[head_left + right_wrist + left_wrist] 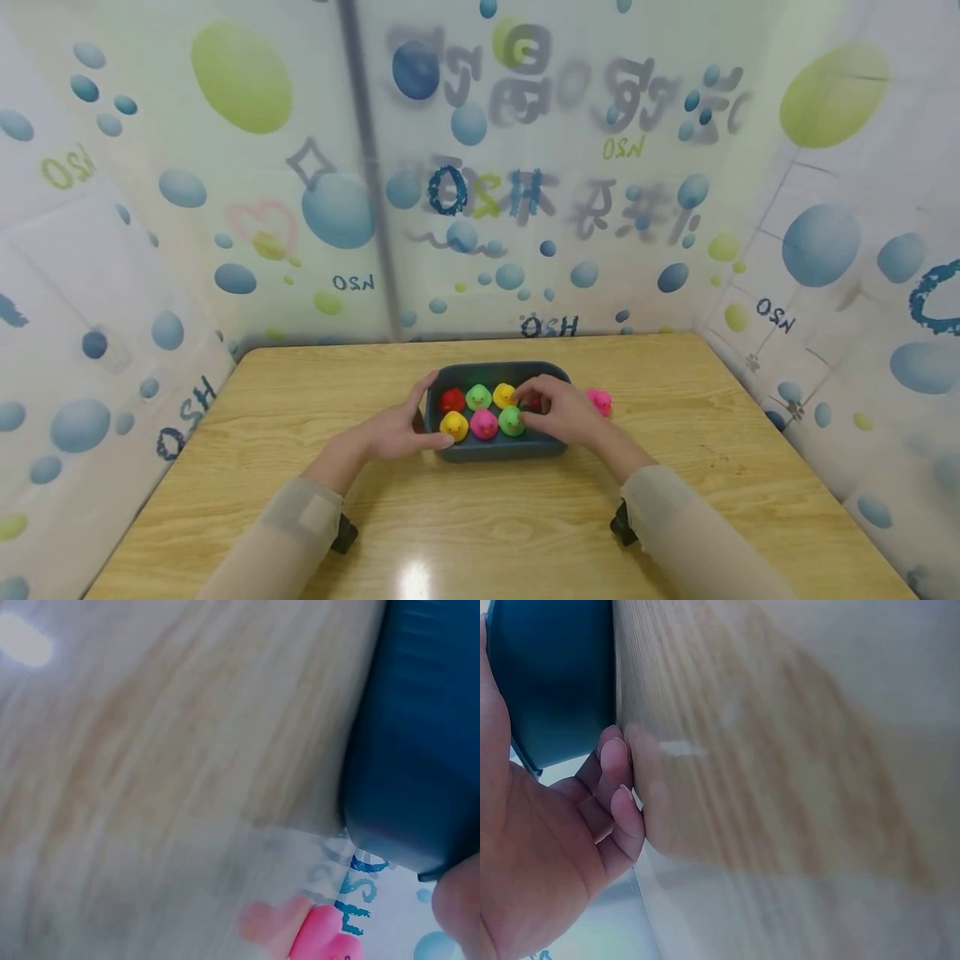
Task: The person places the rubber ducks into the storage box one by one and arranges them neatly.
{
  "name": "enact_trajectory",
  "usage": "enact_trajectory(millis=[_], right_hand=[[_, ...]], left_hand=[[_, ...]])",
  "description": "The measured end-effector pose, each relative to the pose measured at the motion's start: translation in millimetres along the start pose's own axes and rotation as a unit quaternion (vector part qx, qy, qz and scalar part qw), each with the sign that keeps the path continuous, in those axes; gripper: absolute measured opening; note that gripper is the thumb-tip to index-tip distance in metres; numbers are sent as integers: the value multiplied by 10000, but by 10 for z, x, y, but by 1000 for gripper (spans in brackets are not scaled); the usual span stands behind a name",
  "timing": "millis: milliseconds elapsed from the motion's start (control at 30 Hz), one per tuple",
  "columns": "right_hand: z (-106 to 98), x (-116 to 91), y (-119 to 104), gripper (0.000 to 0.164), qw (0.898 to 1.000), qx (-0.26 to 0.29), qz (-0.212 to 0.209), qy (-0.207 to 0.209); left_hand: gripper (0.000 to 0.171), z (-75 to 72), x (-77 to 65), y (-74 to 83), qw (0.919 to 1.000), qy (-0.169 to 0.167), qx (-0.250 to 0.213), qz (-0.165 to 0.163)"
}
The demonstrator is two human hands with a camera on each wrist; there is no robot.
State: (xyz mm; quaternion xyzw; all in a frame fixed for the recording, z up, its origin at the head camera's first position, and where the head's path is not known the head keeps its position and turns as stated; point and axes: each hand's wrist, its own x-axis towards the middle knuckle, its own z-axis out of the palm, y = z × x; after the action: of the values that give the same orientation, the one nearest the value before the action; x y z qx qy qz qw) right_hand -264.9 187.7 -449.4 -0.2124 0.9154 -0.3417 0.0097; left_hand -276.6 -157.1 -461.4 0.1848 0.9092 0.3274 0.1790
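A dark blue tray (502, 452) holds two rows of small rubber ducks. My left hand (386, 432) grips its left end, thumb at the near corner and index finger along the far side. In the left wrist view, the other fingers curl beside the tray wall (555, 682), low over the table. My right hand (567, 410) reaches in over the right end, thumb and fingers bent around a red duck (535, 402), which they partly hide. Those fingertips are right beside a yellow duck (504, 395) and a green duck (512, 422).
Outside the tray, just right of it, a pink duck (600, 402) sits on the wooden table (480, 517). Also in the tray are a pink duck (483, 425), another yellow duck (453, 426), another green duck (478, 397) and another red duck (452, 400). Patterned curtains (480, 275) stand behind the table.
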Motion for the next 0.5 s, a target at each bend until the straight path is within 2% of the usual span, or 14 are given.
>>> enact_trajectory(millis=[100, 167, 500], right_hand=[[-53, -10, 25, 29, 9987, 498, -88, 96], [-98, -22, 32, 28, 9978, 636, -96, 186], [-448, -170, 202, 24, 9959, 498, 62, 752]], left_hand=[[119, 6, 5, -6, 10000, -7, -11, -4], [119, 7, 9, -7, 10000, -17, -25, -10], [119, -3, -8, -9, 10000, -14, -35, -34]])
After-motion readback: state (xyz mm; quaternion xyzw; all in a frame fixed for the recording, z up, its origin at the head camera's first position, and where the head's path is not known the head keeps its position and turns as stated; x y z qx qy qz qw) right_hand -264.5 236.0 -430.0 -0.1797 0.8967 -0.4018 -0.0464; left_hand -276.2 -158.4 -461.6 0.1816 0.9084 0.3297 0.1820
